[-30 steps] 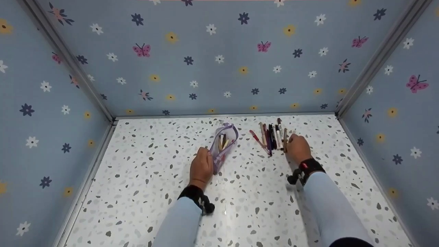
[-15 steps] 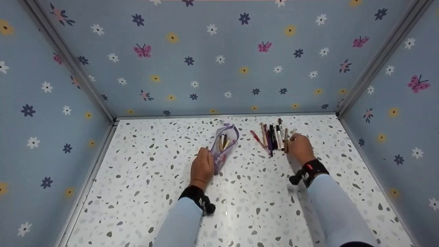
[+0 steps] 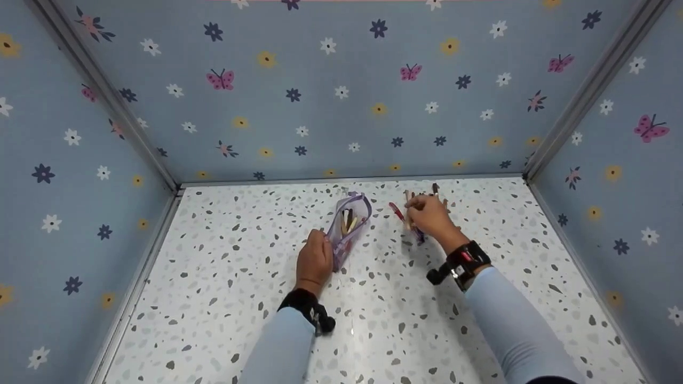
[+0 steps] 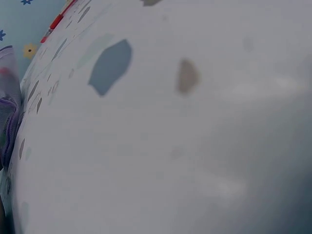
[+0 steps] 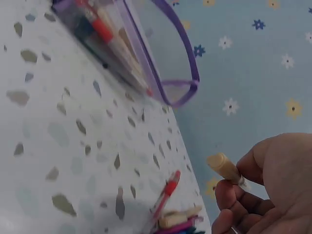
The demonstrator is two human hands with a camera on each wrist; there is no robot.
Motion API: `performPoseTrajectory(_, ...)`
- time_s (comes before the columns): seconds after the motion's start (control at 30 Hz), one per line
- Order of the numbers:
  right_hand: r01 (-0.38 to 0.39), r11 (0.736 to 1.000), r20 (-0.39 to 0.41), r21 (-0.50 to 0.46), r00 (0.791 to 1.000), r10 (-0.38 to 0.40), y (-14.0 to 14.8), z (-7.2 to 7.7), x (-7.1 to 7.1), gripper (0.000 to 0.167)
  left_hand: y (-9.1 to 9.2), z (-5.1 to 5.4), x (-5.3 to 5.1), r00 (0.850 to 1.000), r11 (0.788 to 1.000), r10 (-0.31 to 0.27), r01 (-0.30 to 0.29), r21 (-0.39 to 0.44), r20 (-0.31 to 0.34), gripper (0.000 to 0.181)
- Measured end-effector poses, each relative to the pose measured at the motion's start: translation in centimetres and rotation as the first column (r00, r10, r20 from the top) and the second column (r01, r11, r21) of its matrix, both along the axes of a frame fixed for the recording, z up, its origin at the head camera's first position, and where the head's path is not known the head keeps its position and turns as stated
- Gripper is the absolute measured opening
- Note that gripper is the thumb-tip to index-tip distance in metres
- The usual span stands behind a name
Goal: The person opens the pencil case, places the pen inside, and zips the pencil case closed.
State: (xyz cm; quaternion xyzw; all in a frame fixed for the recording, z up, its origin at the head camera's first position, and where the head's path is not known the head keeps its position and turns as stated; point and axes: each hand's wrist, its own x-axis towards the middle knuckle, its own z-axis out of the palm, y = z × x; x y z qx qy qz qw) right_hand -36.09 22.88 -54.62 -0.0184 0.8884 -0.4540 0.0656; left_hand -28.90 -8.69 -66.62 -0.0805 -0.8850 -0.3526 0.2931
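Note:
My left hand [image 3: 314, 261] grips the near left edge of a see-through purple pencil case [image 3: 336, 257], which lies with its mouth spread wide. Several pens [image 3: 348, 220] are inside it. In the right wrist view, my right hand [image 5: 278, 180] pinches a cream-capped marker [image 5: 223, 165] between thumb and fingers; the rest of the marker is hidden. From the head view, that right hand is above a row of loose pens [image 3: 419, 234] and covers most of them. A red-capped pen [image 3: 396, 210] lies slanted at the row's left side.
The speckled white tabletop [image 3: 224, 298] is bounded by a blue flowered back panel [image 3: 320, 117] and similar side panels. Metal edging [image 3: 352, 179] runs along the back. Black camera straps [image 3: 469, 261] sit on both wrists.
My right hand has left the right end of the pen row and moved left over it, with the cream-capped marker held. The left hand and pencil case have stayed in place.

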Motion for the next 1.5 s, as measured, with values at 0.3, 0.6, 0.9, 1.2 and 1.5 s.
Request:
performPoseTrajectory(0.3,-0.123,0.987,0.034,-0.107,0.991,0.127,-6.1,0.6,0.6,0.03,0.0,-0.1,-0.1,1.0,1.0,-0.005,0.005,0.025,0.0,0.012)
performPoseTrajectory(0.6,-0.186,0.974,0.123,-0.129,0.972,0.202,-9.5,0.3,0.6,0.034,-0.1,-0.3,-0.1,0.999,1.0,-0.005,0.006,0.017,-0.032,0.012)
performPoseTrajectory(0.9,-0.287,0.958,0.052,-0.014,0.957,0.287,-10.6,-0.2,0.2,0.041,-0.1,-0.3,-0.1,1.0,0.999,-0.014,0.014,0.031,-0.015,0.01)
performPoseTrajectory(1.2,-0.158,0.987,0.041,-0.027,0.986,0.159,-7.0,-1.1,-0.4,0.033,-0.2,-0.5,-0.2,0.996,0.997,-0.022,0.028,0.077,-0.085,0.01)
performPoseTrajectory(1.5,0.075,0.994,0.005,0.085,0.997,-0.075,-0.2,-2.7,-1.5,0.034,-0.1,-0.4,-0.2,0.996,0.997,0.001,0.005,0.079,-0.085,0.012)
